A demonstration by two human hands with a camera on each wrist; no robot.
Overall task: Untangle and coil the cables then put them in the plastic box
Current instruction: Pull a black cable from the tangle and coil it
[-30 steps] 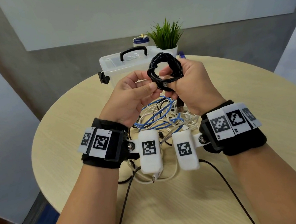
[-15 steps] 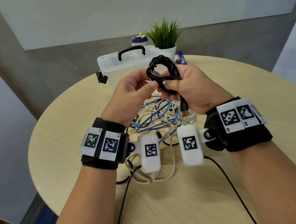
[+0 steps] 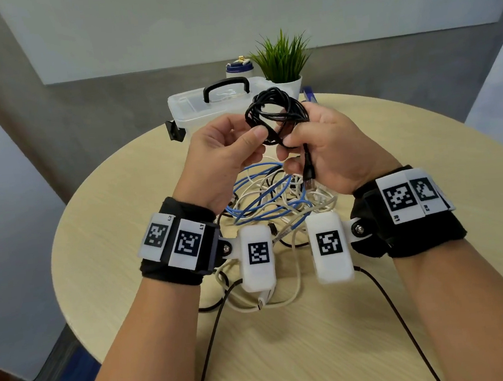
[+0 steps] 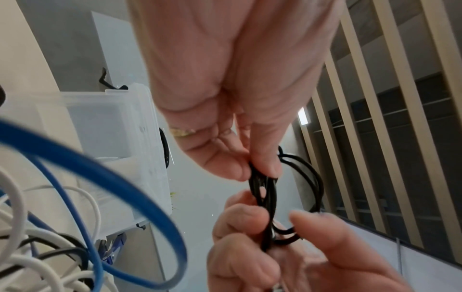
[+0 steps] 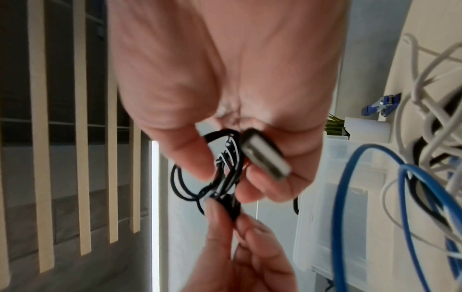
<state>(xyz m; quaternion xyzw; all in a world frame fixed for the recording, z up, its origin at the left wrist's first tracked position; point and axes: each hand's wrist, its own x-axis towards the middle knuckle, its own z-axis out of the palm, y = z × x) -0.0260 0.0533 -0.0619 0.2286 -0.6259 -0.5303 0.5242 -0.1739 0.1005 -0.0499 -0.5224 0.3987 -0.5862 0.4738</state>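
A coiled black cable (image 3: 276, 113) is held up between both hands above the table. My left hand (image 3: 225, 159) pinches one side of the coil (image 4: 262, 189) between thumb and fingers. My right hand (image 3: 329, 148) grips the other side (image 5: 225, 173), and the cable's USB plug (image 3: 309, 171) hangs down past its palm (image 5: 265, 158). Under the hands lies a tangle of blue and white cables (image 3: 269, 197). The clear plastic box (image 3: 192, 109) with a black handle stands closed at the table's far edge.
A round wooden table (image 3: 428, 171) carries everything. A small potted plant (image 3: 283, 59) and a white bottle with a blue cap (image 3: 239, 67) stand behind the box. A blue object (image 3: 308, 92) lies to the box's right. Thin black leads run from the wrist cameras toward me.
The hands have turned the black coil slightly, and its USB plug end now hangs free below the right hand. Both hands moved a little nearer to me.
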